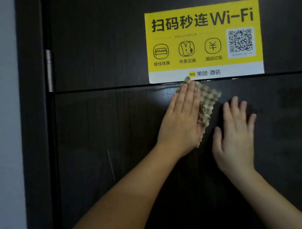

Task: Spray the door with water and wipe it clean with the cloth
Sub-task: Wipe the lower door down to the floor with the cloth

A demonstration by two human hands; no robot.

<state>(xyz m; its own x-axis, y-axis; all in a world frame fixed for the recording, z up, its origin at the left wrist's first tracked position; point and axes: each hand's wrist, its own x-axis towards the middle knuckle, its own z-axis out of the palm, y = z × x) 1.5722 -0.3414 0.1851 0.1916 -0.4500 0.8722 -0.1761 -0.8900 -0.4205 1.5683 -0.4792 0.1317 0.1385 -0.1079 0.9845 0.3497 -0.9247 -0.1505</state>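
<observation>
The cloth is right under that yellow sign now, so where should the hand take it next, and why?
Probably sweep it down or sideways across the lower panel. The left hand presses the cloth flat against the door, its top corner just touching the sticker, while the right hand rests open beside it. Most of the dark panel below lies beyond the cloth.

In the upper right of the frame, the yellow sticker (203, 39) on the dark door (97, 47) in front of me reads "扫码秒连Wi-Fi" in large black characters. Below that sit three icons captioned "续住优惠", "外卖立减" and "酒店红包", the last under a ¥ sign. A QR code (240, 40) stands at the sticker's right. Its white bottom strip says "美团·酒店". The fine print is too small to read.
</observation>
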